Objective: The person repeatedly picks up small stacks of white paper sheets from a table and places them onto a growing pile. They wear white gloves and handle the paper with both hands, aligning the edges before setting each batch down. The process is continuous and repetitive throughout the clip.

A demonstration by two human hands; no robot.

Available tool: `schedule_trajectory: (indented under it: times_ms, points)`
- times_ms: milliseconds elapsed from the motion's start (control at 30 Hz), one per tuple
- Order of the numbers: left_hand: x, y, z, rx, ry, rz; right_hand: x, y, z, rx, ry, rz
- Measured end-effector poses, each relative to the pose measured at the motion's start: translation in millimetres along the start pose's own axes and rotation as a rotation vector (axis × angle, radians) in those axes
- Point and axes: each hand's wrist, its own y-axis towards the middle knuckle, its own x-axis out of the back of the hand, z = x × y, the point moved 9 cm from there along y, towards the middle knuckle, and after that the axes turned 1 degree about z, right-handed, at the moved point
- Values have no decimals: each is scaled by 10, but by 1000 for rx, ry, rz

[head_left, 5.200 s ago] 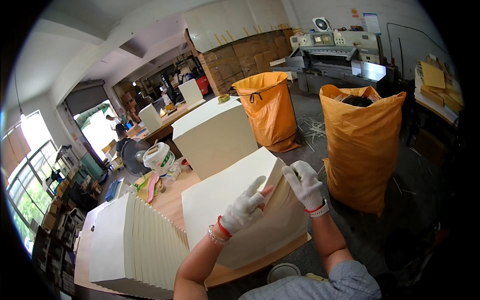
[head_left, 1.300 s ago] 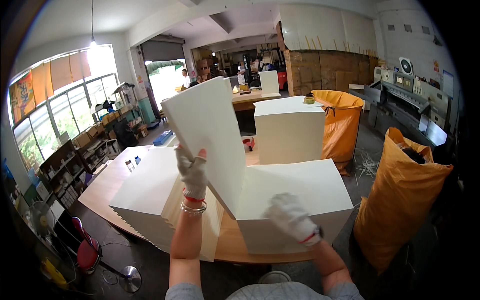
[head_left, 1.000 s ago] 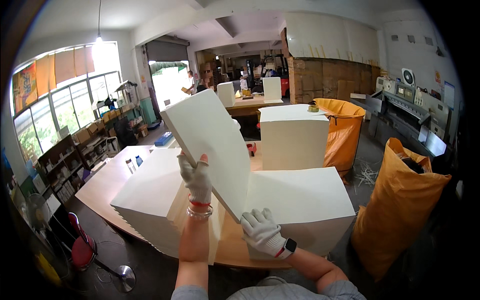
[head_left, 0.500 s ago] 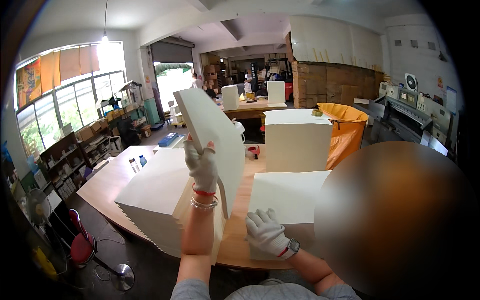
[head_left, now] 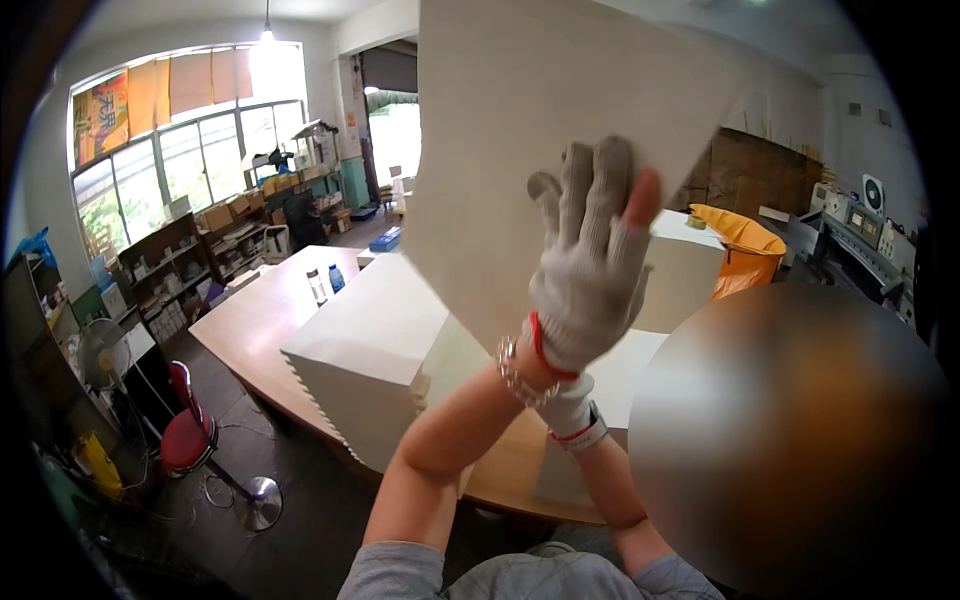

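Note:
A broad white stack of paper sheets [head_left: 560,90] stands tilted up in front of me, filling the upper middle. My left hand [head_left: 590,255], in a white knit glove with one bare fingertip, lies against its near face with the fingers stretched out. Lower down, my right hand [head_left: 568,403] is gloved too, with a watch at the wrist; its fingers are hidden behind the left hand. To the left is a tall paper pile [head_left: 370,315] with stepped edges. A lower white pile [head_left: 638,360] lies partly hidden beyond my right hand.
The wooden table [head_left: 250,310] carries two small bottles [head_left: 326,282] and a blue box [head_left: 385,240]. Behind the right side stand another tall paper block [head_left: 685,270] and an orange bin [head_left: 745,265]. A red stool [head_left: 188,430] stands at the left. A blurred round patch covers the lower right.
The tilted paper stack has moved right and up, closer to me, turning its broad face toward me. My left hand went from gripping its edge to lying flat on it. The view swung left.

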Motion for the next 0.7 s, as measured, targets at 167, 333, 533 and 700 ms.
schedule_trajectory:
  times_ms: [167,333,533,700]
  points:
    - [144,-412,1064,223,-272,434,-426,420,25,26,139,-123]
    - [1646,-1322,2377,646,202,651,-801,509,-418,-475,349,-38]
    - [3061,-2724,2983,1206,300,994,-786,355,71,121,-767,-30]
    - [3302,-2935,3083,1287,-20,721,-1226,193,358,-77,-958,332]
